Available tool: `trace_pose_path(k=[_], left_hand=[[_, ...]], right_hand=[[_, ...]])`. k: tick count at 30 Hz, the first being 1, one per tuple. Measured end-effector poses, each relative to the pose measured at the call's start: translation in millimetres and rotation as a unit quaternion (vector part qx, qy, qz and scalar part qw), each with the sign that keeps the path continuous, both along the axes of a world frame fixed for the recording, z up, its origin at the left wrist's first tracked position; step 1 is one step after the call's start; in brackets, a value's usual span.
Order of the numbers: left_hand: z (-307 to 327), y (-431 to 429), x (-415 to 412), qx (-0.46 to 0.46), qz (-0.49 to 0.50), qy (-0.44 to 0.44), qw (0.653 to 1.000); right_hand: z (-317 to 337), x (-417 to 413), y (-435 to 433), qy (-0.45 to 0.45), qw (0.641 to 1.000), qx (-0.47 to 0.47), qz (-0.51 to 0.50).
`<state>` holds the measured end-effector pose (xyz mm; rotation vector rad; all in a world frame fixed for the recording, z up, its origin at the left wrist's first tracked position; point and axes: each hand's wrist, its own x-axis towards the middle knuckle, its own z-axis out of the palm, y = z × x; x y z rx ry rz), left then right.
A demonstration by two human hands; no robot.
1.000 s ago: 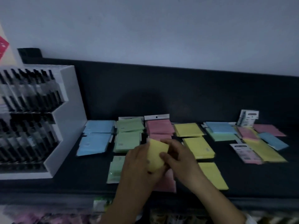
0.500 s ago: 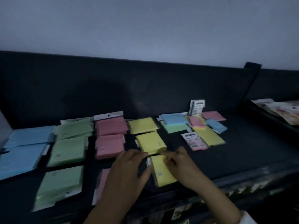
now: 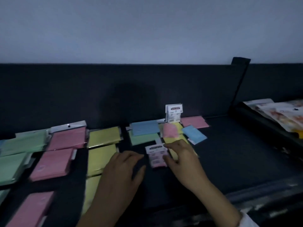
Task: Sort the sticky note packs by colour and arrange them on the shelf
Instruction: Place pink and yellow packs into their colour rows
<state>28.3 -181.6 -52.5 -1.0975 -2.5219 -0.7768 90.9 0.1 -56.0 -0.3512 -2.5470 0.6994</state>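
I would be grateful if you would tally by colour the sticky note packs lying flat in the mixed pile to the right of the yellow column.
Blue packs: 2
Pink packs: 3
Green pack: 1
Yellow pack: 1 showing
Total: 7

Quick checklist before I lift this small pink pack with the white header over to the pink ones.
1. Right hand touching small pink pack: ok.
2. Firm grip on it: cannot tell, blurred.
3. Left hand holds nothing: ok.
4. Pack matches pink column: ok.
5. Direct path there: not ok, yellow column lies between.
6. Mixed pile sorted: not ok.
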Motion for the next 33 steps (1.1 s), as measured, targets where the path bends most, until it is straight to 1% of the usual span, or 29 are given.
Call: trace_pose_path(k=[2, 4, 6, 9, 11, 14, 18, 22, 24, 25, 27, 29, 31, 33], left_hand=[[0, 36, 5, -0.020, 0.010, -0.001, 1.000], [-1, 65, 10, -0.056, 0.023, -0.015, 0.998], [-5, 92, 13, -0.096, 0.066, -0.054, 0.992], [-12, 111, 16, -0.152, 0.156, -0.127, 0.968], [-15, 119, 20, -0.170, 0.192, -0.142, 0.956], [-14, 126, 24, -0.170, 0.210, -0.135, 0.953], [-15, 130, 22, -0.117, 0.195, -0.146, 0.963], [-9, 132, 24, 0.005, 0.169, -0.160, 0.973], [0, 134, 31, 0.084, 0.169, -0.170, 0.967], [3, 135, 33, 0.121, 0.173, -0.181, 0.961], [5, 137, 31, 0.178, 0.198, -0.190, 0.945], [6, 137, 28, 0.177, 0.225, -0.200, 0.937], [6, 135, 28, 0.144, 0.237, -0.218, 0.936], [5, 131, 28, 0.106, 0.239, -0.216, 0.941]], right_hand=[[-3, 7, 33, -0.102, 0.993, 0.055, 0.026], [-5, 10, 56, -0.212, 0.969, 0.105, 0.074], [-4, 16, 72, -0.240, 0.955, 0.126, 0.116], [2, 24, 90, -0.223, 0.954, 0.131, 0.153], [8, 28, 101, -0.216, 0.953, 0.128, 0.167], [17, 31, 110, -0.227, 0.953, 0.112, 0.169], [16, 32, 114, -0.219, 0.957, 0.112, 0.155], [8, 31, 121, -0.216, 0.961, 0.065, 0.159], [8, 31, 126, -0.226, 0.962, 0.038, 0.150], [10, 31, 126, -0.217, 0.964, 0.023, 0.152], [11, 31, 126, -0.167, 0.973, 0.000, 0.159], [12, 31, 126, -0.147, 0.976, -0.003, 0.160], [12, 31, 125, -0.139, 0.975, 0.016, 0.175], [8, 31, 124, -0.127, 0.974, 0.051, 0.183]])
